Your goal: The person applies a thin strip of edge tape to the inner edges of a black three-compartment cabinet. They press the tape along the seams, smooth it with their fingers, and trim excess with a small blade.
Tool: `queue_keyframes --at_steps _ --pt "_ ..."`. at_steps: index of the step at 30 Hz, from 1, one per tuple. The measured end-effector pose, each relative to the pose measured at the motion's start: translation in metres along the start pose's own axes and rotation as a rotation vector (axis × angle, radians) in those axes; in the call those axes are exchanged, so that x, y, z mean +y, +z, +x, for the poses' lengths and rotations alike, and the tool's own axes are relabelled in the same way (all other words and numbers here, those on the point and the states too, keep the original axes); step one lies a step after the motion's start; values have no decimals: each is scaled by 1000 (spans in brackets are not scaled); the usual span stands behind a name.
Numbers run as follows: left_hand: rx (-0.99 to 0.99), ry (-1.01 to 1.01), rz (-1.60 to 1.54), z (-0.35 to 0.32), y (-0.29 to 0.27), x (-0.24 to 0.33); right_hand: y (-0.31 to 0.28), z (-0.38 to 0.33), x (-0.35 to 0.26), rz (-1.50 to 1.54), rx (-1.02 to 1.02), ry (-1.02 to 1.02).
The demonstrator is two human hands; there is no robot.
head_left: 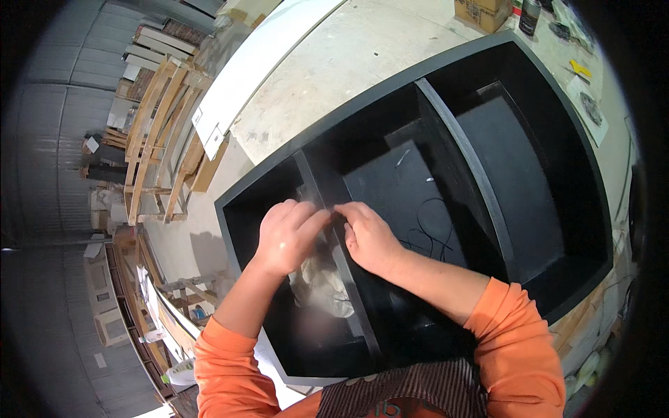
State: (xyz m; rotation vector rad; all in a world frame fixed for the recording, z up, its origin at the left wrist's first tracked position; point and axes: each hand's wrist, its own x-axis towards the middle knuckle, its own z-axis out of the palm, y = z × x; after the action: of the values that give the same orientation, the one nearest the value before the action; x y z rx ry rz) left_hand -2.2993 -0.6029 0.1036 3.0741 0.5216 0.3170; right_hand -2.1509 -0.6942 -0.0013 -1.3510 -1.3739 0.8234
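Note:
A large black open box with dividers (439,73) lies in front of me, its compartments facing up. Over its left divider (352,299) my two hands come close together, fingertips nearly meeting. My left hand (289,233) has its fingers curled in, thumb side towards the divider. My right hand (369,240) is bent at the fingers, with index finger and thumb drawn in by the same strip. Whatever sits between the fingertips is too small or hidden to name. Below my left hand, a crumpled whitish cloth or bag (324,289) lies in the left compartment, partly blurred.
Thin dark cord (435,230) lies loose in the middle compartment. A second divider (470,157) stands to the right. Beyond the box are a cardboard carton (481,12), a dark can (529,17) and a yellow piece (579,68). Wooden frames (157,132) stand at the left.

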Motion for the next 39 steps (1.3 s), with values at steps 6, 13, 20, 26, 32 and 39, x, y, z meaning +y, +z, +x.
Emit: queue_keyframes --at_steps 6,13,20,26,32,39 --pt "-20 69 -6 4 -1 -20 17 1 3 -23 115 -43" --pt "26 -13 78 24 -2 -53 24 44 6 13 109 -35" --pt "80 -17 136 37 8 -84 28 84 12 -42 96 -1" --pt "102 0 159 40 20 -102 32 97 17 -95 85 64" --pt "162 -24 140 53 23 -102 25 105 22 -62 93 91" --pt "461 -286 -97 42 -3 -57 -8 102 19 88 456 91"
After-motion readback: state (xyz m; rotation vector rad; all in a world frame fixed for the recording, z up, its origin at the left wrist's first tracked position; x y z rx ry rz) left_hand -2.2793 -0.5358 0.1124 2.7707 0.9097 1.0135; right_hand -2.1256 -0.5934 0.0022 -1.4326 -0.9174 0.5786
